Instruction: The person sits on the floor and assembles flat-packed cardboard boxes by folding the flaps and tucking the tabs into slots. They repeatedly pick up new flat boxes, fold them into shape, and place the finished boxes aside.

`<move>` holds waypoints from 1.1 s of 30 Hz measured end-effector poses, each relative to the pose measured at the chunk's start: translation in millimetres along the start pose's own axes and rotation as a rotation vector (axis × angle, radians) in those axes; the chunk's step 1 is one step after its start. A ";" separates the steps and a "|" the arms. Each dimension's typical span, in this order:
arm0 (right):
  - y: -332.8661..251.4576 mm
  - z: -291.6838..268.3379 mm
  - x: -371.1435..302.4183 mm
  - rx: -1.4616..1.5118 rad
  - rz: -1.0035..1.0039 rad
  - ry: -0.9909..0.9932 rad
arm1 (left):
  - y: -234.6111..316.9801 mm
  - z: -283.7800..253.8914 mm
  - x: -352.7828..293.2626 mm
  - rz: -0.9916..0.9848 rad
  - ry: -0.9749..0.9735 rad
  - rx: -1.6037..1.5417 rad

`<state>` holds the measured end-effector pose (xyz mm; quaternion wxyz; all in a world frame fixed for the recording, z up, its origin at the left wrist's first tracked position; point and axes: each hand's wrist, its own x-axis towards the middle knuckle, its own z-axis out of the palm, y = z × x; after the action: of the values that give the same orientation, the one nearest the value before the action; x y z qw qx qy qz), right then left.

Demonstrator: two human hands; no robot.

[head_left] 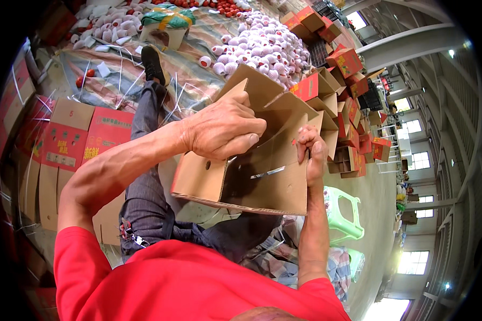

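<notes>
Brown cardboard box, one; it is resting tilted between the two hands, above the legs, its opening facing up; a pale strip is lying inside.
Left hand, clenched; it is bearing over the box's left part; whether the fingers are pinching an edge cannot be told.
Right hand, grasping; its fingers are curling over the edge of the right wall.
State of work, judged by eye: the walls are standing opened out, so the shaping is looking largely done; the far flaps are sticking up unclosed; no fruit is showing within; the bottom is lying too dark to judge.
Netted fruit, one heap; it is spreading over a striped sheet beyond the box.
Red-and-brown cartons, several; they are lining the left side.
Open red boxes, many; they are crowding the far right.
Green stool, one; it is standing near the right forearm.
Covered stool, one; it is standing near the dark shoe.
</notes>
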<state>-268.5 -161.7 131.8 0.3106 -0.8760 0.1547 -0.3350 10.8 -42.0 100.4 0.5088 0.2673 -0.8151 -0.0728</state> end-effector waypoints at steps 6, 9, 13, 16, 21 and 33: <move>-50.3 28.3 21.7 -0.135 0.083 -0.343 | 3.3 -3.3 -5.1 -0.118 -0.141 0.119; -38.5 36.3 36.3 -0.195 0.084 -0.387 | 15.0 18.3 -4.7 -0.133 -0.212 0.096; -25.6 67.3 37.0 -0.245 0.041 -0.362 | 8.7 35.5 -16.9 -0.057 -0.146 0.081; -8.1 76.0 20.3 -0.171 0.011 -0.264 | 17.4 39.1 -23.0 -0.161 -0.262 0.154; 33.6 109.2 -14.3 0.054 -0.018 0.097 | -3.4 67.5 -37.5 -0.014 0.013 0.192; 45.5 112.8 -46.7 -0.268 -0.023 0.039 | -5.8 92.8 -85.7 -0.186 -0.130 0.119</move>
<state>-228.3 -124.2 13.6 0.1839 -0.9047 0.1941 -0.3318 -38.6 -17.4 -13.3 0.4291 0.3661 -0.8210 -0.0886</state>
